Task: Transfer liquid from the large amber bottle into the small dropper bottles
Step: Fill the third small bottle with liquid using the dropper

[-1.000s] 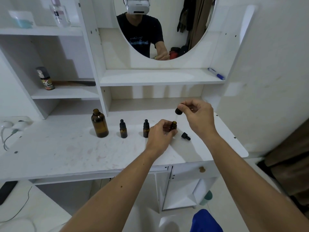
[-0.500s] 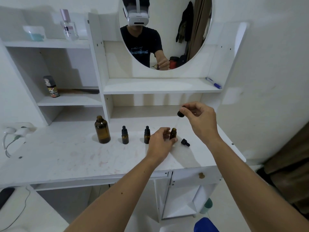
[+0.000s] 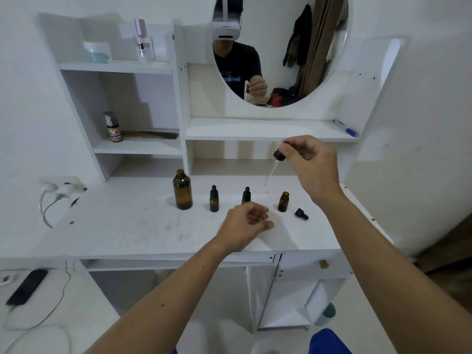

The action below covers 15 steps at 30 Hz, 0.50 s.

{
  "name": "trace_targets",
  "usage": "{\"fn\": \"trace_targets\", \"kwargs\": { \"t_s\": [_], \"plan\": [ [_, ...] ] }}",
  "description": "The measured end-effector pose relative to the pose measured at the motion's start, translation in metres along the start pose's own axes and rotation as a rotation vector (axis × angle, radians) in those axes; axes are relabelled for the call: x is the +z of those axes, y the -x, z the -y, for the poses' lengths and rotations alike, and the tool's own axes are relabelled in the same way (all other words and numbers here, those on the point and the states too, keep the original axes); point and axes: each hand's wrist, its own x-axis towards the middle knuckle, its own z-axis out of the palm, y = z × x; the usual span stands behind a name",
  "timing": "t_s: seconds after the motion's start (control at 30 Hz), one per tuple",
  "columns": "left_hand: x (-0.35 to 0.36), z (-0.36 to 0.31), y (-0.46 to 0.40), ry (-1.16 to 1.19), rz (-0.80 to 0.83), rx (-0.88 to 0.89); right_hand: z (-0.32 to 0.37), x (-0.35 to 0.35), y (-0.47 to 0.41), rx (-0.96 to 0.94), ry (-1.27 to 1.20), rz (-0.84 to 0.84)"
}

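The large amber bottle stands uncapped on the white desk. To its right stand two capped small dropper bottles and an uncapped small bottle. A loose black dropper cap lies right of that one. My right hand pinches a black dropper by its bulb, its glass tube hanging above the desk, up and left of the open small bottle. My left hand hovers with loosely curled fingers in front of the middle bottles, holding nothing.
Shelves rise behind the desk, with a round mirror above. A blue pen lies on the shelf under the mirror. A small spray can stands on the left shelf. A power strip with cables sits at the desk's left edge.
My left hand has let go of the open small bottle and drawn back toward me. My right hand has lifted the dropper higher, its tube now out of the bottle.
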Motion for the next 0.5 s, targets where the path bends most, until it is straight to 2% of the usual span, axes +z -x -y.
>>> {"fn": "trace_targets", "kwargs": {
  "t_s": [0.1,0.3,0.4,0.5],
  "plan": [
    [-0.026,0.001,0.017,-0.045,-0.008,0.021,0.007,0.029,0.001,-0.027,-0.046,0.058],
    [-0.088,0.014,0.047,-0.096,-0.121,0.004,0.023,0.094,0.000,-0.022,-0.187,0.148],
    [-0.119,0.024,0.057,-0.103,-0.222,-0.025,0.027,0.122,-0.005,-0.013,-0.190,0.188],
    [-0.143,0.031,0.060,-0.145,-0.402,-0.017,0.030,0.143,-0.011,-0.005,-0.202,0.217]
  ]
}}
